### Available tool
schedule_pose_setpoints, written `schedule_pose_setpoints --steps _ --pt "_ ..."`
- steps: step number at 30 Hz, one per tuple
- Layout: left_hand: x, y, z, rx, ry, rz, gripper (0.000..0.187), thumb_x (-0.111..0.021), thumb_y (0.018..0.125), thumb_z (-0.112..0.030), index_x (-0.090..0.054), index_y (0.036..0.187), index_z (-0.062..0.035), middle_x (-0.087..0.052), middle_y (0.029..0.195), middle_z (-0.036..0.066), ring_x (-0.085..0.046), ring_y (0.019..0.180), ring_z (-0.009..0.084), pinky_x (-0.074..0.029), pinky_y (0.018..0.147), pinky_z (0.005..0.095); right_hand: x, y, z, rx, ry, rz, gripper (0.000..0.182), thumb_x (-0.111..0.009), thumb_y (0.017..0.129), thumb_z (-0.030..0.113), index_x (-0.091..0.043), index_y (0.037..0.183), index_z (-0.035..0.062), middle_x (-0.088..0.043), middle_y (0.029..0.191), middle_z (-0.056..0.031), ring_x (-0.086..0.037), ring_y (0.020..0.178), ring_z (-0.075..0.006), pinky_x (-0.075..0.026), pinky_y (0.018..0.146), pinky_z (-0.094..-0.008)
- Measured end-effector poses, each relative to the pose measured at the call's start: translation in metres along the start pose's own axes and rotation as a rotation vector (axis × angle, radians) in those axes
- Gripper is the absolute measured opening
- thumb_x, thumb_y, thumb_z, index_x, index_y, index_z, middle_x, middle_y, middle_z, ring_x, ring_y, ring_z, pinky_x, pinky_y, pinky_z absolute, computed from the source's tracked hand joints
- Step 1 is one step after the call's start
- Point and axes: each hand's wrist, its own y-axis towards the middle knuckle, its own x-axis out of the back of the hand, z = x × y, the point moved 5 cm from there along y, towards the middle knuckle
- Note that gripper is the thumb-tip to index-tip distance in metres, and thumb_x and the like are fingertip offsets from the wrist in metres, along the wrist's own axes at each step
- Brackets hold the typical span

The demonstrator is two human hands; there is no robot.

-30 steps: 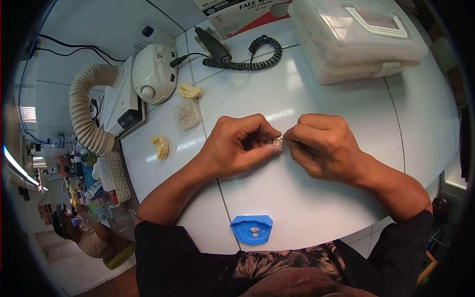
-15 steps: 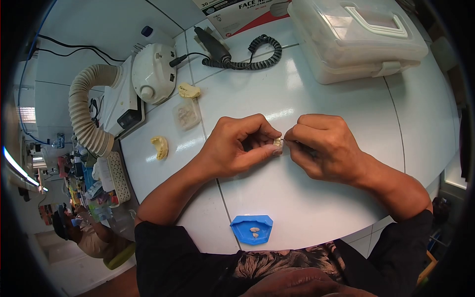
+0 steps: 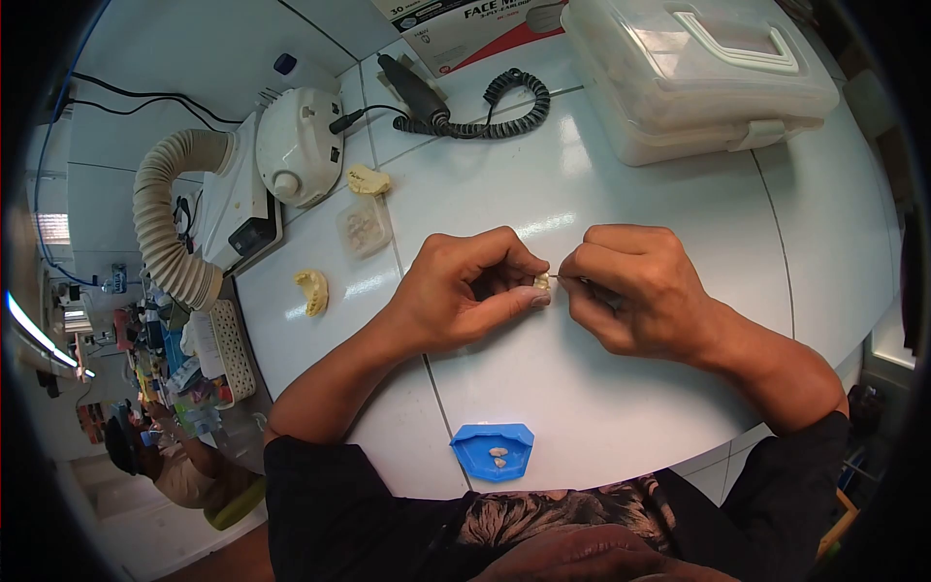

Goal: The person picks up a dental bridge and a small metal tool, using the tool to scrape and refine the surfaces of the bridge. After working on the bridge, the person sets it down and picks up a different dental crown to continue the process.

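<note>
Between the thumb and fingers of my left hand (image 3: 475, 286) is a small cream tooth-like piece (image 3: 542, 282). My right hand (image 3: 635, 286) pinches a thin tool (image 3: 555, 276), whose tip meets the piece; most of the tool is hidden by the fingers. Near my body lies a blue tray (image 3: 493, 452) holding small pale pieces (image 3: 498, 452). To the left are a yellow dental cast (image 3: 312, 292), another yellow cast (image 3: 369, 180) and a clear box (image 3: 365, 229) with pale pieces in it.
A white control unit (image 3: 299, 145), a ribbed hose (image 3: 160, 213) and a black handpiece (image 3: 414, 89) with coiled cord stand at the back left. A clear toolbox (image 3: 698, 78) sits back right, beside a mask box (image 3: 475, 31). Another person (image 3: 184, 466) is at far left.
The small piece and my left fingertips have shifted slightly, and a little more of the piece shows. My right hand has hardly moved.
</note>
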Motion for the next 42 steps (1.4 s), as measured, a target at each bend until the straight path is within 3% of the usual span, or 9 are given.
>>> schedule_pose_setpoints --steps 8,16,42 --pt "0.001 -0.002 0.006 0.024 -0.042 -0.023 0.018 -0.085 0.094 -0.003 -0.073 0.105 0.0035 -0.081 0.094 0.009 -0.077 0.083 0.0101 -0.059 0.072 0.0237 0.009 0.002 0.002 -0.013 0.038 -0.077 0.012 -0.074 0.077 -0.002 -0.064 0.081 0.0016 -0.059 0.071 -0.0095 -0.06 0.058 -0.0289 -0.049 0.054 -0.0419" --pt "0.002 -0.002 0.004 0.025 0.021 -0.027 0.022 -0.087 0.089 -0.002 -0.073 0.105 0.0021 -0.08 0.095 0.007 -0.075 0.082 0.009 -0.059 0.071 0.0241 0.004 0.0 0.002 0.018 0.04 -0.022 0.013 -0.075 0.076 -0.002 -0.064 0.082 0.0017 -0.06 0.072 -0.0099 -0.061 0.059 -0.0295 -0.049 0.055 -0.0419" --pt "0.002 -0.003 0.006 0.002 -0.029 0.018 0.018 -0.086 0.091 0.003 -0.072 0.102 0.0065 -0.081 0.099 0.013 -0.078 0.09 0.0131 -0.062 0.079 0.0268 -0.001 0.0 -0.002 -0.002 0.005 0.035 0.012 -0.076 0.078 0.0 -0.066 0.083 0.0034 -0.062 0.073 -0.0093 -0.065 0.063 -0.031 -0.053 0.058 -0.0436"
